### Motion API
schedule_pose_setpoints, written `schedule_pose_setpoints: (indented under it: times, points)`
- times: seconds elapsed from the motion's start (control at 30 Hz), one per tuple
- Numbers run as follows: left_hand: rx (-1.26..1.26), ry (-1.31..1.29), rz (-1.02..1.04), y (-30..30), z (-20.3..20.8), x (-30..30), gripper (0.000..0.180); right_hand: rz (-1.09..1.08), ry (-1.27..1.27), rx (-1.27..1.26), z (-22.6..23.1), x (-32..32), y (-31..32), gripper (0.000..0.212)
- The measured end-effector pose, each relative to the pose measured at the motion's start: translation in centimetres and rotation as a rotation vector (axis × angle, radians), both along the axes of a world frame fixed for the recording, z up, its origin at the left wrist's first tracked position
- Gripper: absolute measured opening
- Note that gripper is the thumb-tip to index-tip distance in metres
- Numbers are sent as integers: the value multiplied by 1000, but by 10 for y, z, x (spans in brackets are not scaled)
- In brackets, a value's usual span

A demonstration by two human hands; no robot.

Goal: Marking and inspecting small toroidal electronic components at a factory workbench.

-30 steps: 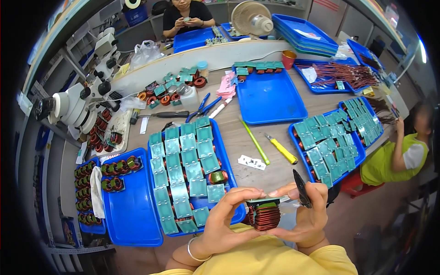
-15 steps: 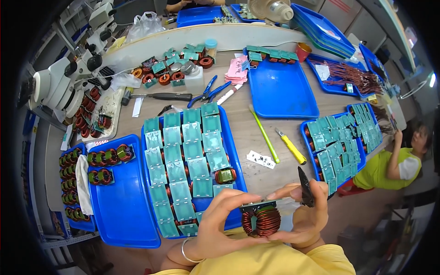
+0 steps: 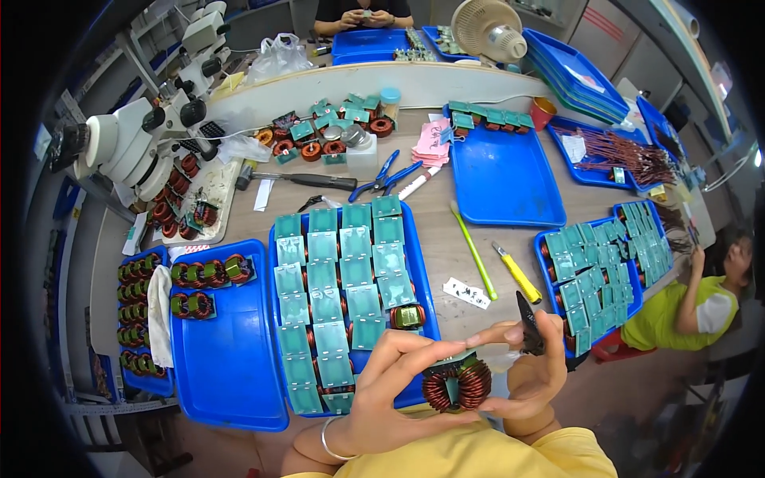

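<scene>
Two hands [image 3: 398, 390], one copper coil [image 3: 456, 384], one microscope [image 3: 131, 143], one fan [image 3: 488, 30], one yellow knife [image 3: 516, 272].

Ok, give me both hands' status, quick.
Left hand: closed on the copper-wound toroidal coil.
Right hand: holding black cutters, fingertips touching the coil.

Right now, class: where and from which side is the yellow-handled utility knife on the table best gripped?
Grip the yellow-handled utility knife across the middle of its handle, coming from above. It lies flat on the table, slanted, with bare wood on both long sides, so fingers could likely close across its narrow width, clear of its upper tip.
</scene>
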State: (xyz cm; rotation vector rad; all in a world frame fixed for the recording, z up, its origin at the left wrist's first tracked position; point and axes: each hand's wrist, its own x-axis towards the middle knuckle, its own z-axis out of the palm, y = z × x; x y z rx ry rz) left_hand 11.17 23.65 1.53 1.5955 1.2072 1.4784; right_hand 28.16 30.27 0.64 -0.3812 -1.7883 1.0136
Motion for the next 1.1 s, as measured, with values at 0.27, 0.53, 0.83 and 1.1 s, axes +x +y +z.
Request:
schedule_pose_setpoints:
  times: [0.27,0.53,0.83,1.1]
  points:
    - [7,17,-30,2,-5,3,72,-67,-42,48,-2,4,-1,101]
    - [-164,-412,-57,-4,-12,14,68,-61,-212,147,14,7,5,99]
    - [-87,-196,-57,-11,-7,10,68,-25,-161,-1,6,18,-2,99]
    - [-96,-208,-47,-12,-10,14,71,-53,-157,31,5,18,-6,96]
